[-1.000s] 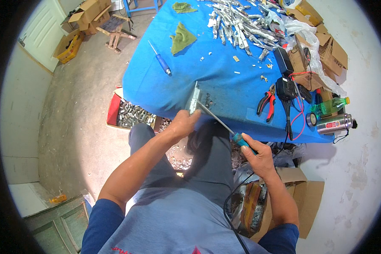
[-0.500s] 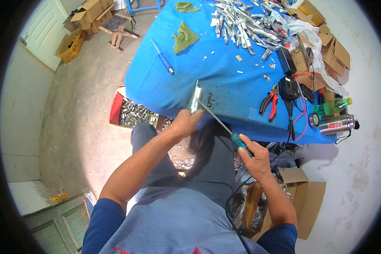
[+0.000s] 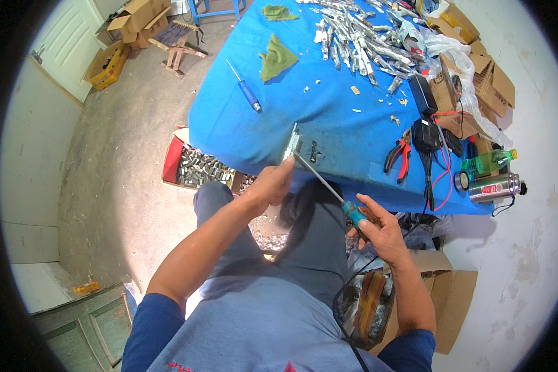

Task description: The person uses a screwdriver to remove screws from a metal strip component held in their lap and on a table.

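At the near edge of the blue-covered table, my left hand [image 3: 274, 186] is closed on the near end of a slim silvery metal piece [image 3: 292, 146]; its exact kind cannot be made out. The piece points away from me over the cloth. My right hand [image 3: 381, 230] holds a screwdriver [image 3: 353, 214] by its teal handle, with the forefinger lifted off and stretched out. The long shaft slants up to the left, and its tip meets the side of the metal piece. Small dark bits [image 3: 314, 152] lie just right of the piece.
A blue screwdriver [image 3: 249, 94], green cloths [image 3: 277, 58] and red-handled pliers [image 3: 398, 156] lie on the table. A heap of silvery pieces [image 3: 359, 46] covers the far side. Black adapters [image 3: 425, 134], a green bottle [image 3: 490, 162] and a steel flask [image 3: 496, 187] line the right. Below left stands a box of metal parts [image 3: 172, 162].
My right hand has loosened its wrap on the handle, and the forefinger now sticks out. My left hand has shifted slightly along the metal piece. The whole view has moved a little.
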Demonstrator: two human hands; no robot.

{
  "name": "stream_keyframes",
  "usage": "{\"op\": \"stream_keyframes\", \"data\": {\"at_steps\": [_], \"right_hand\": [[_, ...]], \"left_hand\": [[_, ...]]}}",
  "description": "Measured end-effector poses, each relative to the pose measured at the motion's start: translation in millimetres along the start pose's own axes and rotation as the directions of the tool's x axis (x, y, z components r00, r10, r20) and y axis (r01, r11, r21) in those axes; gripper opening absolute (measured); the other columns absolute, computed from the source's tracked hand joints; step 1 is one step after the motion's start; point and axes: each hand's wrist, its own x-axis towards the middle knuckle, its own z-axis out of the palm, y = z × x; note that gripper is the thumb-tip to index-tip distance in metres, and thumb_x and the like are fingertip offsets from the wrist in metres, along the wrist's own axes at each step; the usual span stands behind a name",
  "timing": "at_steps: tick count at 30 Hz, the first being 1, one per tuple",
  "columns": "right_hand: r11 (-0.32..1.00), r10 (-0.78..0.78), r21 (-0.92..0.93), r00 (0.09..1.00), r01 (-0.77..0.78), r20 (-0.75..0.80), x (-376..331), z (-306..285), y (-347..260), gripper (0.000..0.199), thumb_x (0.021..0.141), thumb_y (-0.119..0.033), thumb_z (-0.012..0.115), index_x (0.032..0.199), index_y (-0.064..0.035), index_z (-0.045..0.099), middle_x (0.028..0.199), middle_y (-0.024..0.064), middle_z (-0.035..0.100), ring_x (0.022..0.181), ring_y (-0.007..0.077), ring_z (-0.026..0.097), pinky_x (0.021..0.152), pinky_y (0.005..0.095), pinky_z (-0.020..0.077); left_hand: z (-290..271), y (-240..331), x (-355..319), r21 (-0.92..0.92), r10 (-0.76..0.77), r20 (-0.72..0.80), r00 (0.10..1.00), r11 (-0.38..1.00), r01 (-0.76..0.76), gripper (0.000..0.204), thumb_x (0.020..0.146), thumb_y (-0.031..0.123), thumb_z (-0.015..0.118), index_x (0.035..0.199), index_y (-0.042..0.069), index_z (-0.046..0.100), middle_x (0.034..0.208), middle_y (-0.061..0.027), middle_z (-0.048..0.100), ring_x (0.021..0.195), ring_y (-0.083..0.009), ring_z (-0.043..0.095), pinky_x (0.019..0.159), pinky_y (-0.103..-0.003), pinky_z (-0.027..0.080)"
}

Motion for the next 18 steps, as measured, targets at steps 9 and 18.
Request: {"op": "stream_keyframes", "data": {"at_steps": [9,18], "right_hand": [[0.996,-0.055,-0.07,0.998,0.052,-0.031,8.6,-0.2,2.0,0.039,0.092,-0.016,0.063,0.127,-0.0001,0.057,0.083,0.0043,0.063,0.064,0.0062,0.054,0.057,0.021,0.0444],[0.897,-0.207,-0.416,0.973,0.149,-0.098,10.4,9.2,-17.8,0.029,0.088,-0.011,0.063,0.115,0.0,0.065,0.085,0.0047,0.067,0.071,0.0115,0.06,0.067,0.027,0.05]], "left_hand": [[8.8,3.6,1.4,0.154,0.055,-0.1,0.993,0.987,-0.039,0.055,0.096,0.059,0.044,0.062,0.016,0.036,0.052,0.0055,0.027,0.042,-0.007,0.019,0.04,-0.027,0.013],[8.4,3.5,2.4,0.224,0.096,-0.126,0.987,0.972,-0.066,0.058,0.096,0.059,0.042,0.059,0.016,0.036,0.05,0.0055,0.028,0.041,-0.0074,0.021,0.039,-0.027,0.015]]}}
